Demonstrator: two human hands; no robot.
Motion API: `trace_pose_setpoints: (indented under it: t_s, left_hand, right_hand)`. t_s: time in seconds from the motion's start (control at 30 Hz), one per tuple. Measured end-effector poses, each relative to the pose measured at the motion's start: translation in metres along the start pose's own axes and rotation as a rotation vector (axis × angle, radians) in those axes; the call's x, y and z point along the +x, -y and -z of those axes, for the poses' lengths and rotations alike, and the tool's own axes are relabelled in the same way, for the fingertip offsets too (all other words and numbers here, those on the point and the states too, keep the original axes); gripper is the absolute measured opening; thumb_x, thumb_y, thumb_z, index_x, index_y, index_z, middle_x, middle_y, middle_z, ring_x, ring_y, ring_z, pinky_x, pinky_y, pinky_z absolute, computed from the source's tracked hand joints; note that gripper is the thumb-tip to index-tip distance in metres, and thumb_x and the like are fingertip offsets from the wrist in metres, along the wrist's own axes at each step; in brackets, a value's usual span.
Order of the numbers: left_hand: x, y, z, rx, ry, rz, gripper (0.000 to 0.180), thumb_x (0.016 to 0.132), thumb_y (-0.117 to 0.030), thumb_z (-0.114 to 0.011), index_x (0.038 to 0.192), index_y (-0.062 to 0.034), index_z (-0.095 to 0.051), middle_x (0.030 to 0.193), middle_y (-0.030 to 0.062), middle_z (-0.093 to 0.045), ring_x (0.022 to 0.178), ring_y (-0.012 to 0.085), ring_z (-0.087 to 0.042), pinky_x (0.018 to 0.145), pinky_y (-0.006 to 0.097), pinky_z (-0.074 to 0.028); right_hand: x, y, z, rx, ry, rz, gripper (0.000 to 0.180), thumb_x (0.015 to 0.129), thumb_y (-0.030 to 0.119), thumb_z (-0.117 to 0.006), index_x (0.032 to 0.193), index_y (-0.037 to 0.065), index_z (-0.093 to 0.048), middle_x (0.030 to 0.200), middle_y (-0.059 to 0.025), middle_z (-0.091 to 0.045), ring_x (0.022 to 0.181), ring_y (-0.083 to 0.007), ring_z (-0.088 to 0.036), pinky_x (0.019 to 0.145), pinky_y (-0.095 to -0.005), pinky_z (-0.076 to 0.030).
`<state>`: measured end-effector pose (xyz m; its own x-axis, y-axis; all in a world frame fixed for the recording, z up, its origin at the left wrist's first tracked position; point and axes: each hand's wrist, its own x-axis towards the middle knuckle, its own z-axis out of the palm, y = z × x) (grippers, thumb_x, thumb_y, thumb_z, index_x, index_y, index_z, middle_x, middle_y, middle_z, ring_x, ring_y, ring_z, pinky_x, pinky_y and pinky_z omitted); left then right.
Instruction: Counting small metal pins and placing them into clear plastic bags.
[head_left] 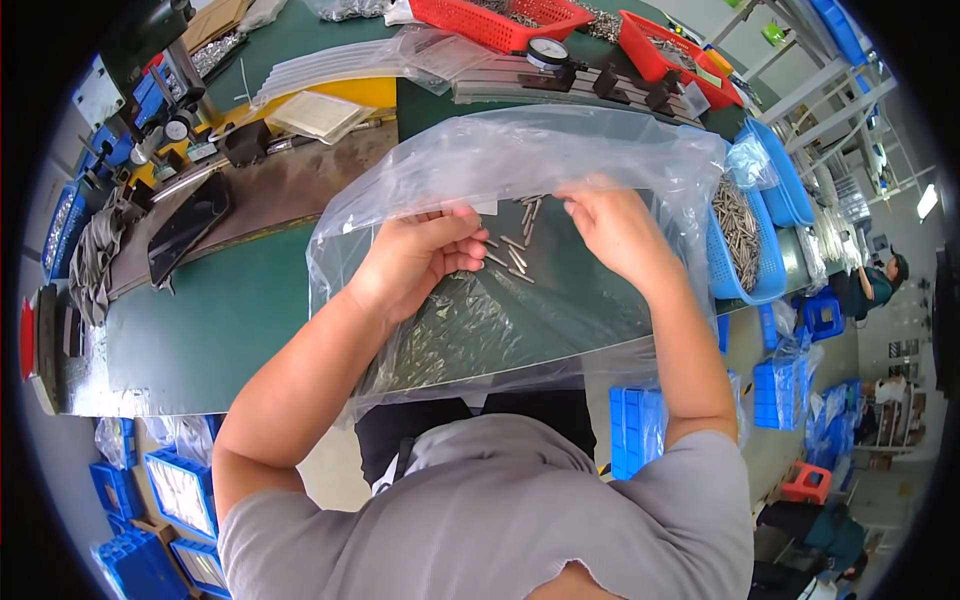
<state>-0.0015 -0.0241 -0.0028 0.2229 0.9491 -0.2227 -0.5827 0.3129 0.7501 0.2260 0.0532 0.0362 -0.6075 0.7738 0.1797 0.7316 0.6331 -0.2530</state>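
Observation:
A large clear plastic bag (440, 155) lies spread over the green table in front of me, and both my hands are at its middle. Several slim metal pins (517, 258) lie loosely scattered between the hands. My left hand (420, 250) is closed, fingers curled in, with pin ends showing at its fingertips. Right of the pins, my right hand (615, 230) has its thumb and forefinger drawn together beside the bag's plastic; what they pinch, if anything, is too small to make out. A small white slip (485, 207) is near the left fingertips.
A blue basket (768, 270) full of metal pins stands to the right, another blue basket (785, 180) behind it. Red baskets (480, 28) and a dial gauge (546, 53) are at the back. A brown metal plate (290, 185) with gauge stands occupies the left.

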Motion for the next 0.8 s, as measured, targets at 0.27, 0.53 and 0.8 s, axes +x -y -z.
trace_pose_setpoints:
  t_s: [0.27, 0.53, 0.8]
  left_hand:
    - [0.008, 0.008, -0.002, 0.022, -0.127, -0.012, 0.014, 0.083, -0.01, -0.058, 0.093, -0.0005, -0.056, 0.084, 0.0117, -0.061, 0.071, 0.0181, -0.059, 0.064, 0.03, -0.051]
    - [0.006, 0.006, -0.006, 0.045, 0.059, -0.055, 0.005, 0.086, -0.009, -0.056, 0.087, -0.0043, -0.054, 0.081, 0.0069, -0.057, 0.068, 0.014, -0.053, 0.061, 0.026, -0.045]
    - [0.005, 0.001, -0.002, 0.099, 0.091, -0.027, 0.011, 0.088, -0.012, -0.056, 0.094, -0.0055, -0.051, 0.085, 0.0047, -0.054, 0.071, 0.0106, -0.051, 0.064, 0.022, -0.045]
  right_hand:
    - [0.02, 0.012, -0.015, -0.108, 0.131, 0.1, 0.012, 0.071, 0.007, -0.054, 0.081, 0.002, -0.059, 0.084, -0.0174, -0.059, 0.085, -0.0344, -0.057, 0.071, -0.0429, -0.047]
    - [0.031, 0.004, -0.051, -0.082, -0.02, 0.239, 0.021, 0.059, 0.02, -0.062, 0.075, 0.008, -0.069, 0.076, -0.0113, -0.065, 0.075, -0.0289, -0.063, 0.062, -0.042, -0.05]
    - [0.02, 0.002, -0.043, 0.186, -0.124, 0.243, 0.016, 0.063, 0.017, -0.067, 0.074, 0.006, -0.064, 0.073, -0.0091, -0.062, 0.071, -0.0298, -0.062, 0.062, -0.0396, -0.05]
